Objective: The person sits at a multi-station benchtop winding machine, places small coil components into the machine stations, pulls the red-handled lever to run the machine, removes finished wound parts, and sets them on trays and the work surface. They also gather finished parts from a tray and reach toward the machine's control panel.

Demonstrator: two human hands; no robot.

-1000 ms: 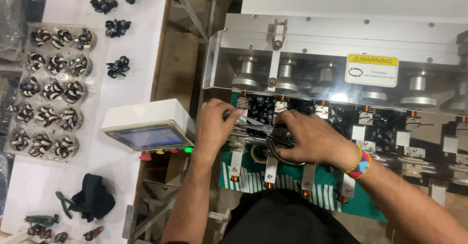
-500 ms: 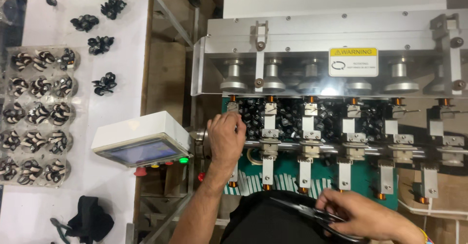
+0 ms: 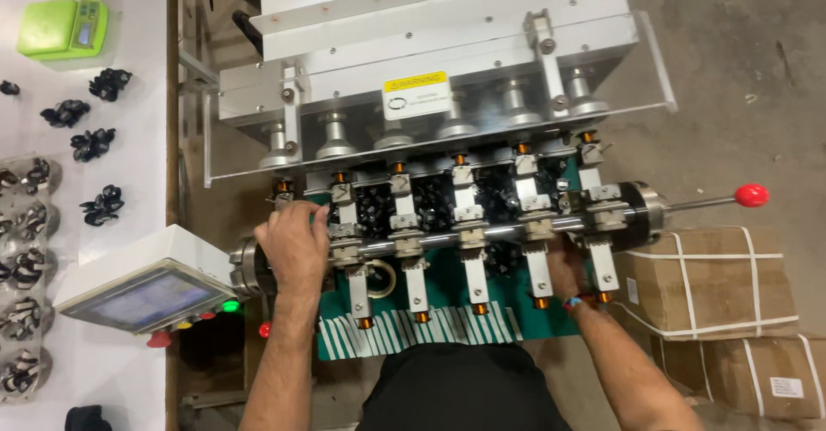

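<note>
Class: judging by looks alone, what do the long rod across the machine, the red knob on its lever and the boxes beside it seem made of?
Rod: likely polished steel, with bright reflections. Red knob: probably glossy plastic, smooth and shiny. Boxes: brown cardboard, matte, bound with pale straps.

Two hands (image 3: 295,246), two strapped cardboard boxes (image 3: 705,280), one green scale (image 3: 63,27).

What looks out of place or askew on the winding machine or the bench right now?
Nothing looks damaged or spilled. The grey metal winding machine sits skewed in the head view. Loose black wound coils lie scattered on the white bench, outside the clear plastic tray. The left hand rests on the machine's left end.
</note>
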